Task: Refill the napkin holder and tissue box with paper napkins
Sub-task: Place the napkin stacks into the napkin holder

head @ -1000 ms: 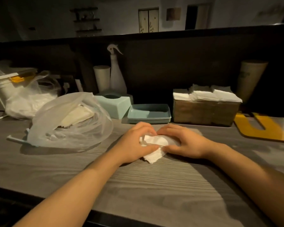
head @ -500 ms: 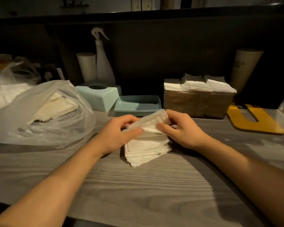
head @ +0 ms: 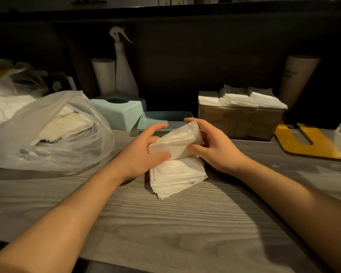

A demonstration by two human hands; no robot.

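- Two bare hands are seen over a grey wood-grain counter (head: 165, 223): a folded white paper napkin bundle (head: 175, 141) is gripped by the left hand (head: 144, 152) and the right hand (head: 215, 148), fingers curled round its ends.
- Beneath it, a stack of white paper napkins (head: 175, 176) is left lying on the counter.
- Behind, a pale blue plastic tissue box (head: 118, 112) and a brown napkin holder (head: 240, 121), topped with napkins, are shown.
- At left, a clear plastic bag of napkins (head: 51, 131) is seen.

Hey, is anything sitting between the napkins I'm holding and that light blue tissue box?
Nothing visible blocks the way. Both the left hand and right hand hold the napkins over the stack. The tissue box stands beyond and to the left, with bare counter between; the plastic bag lies off to the left.
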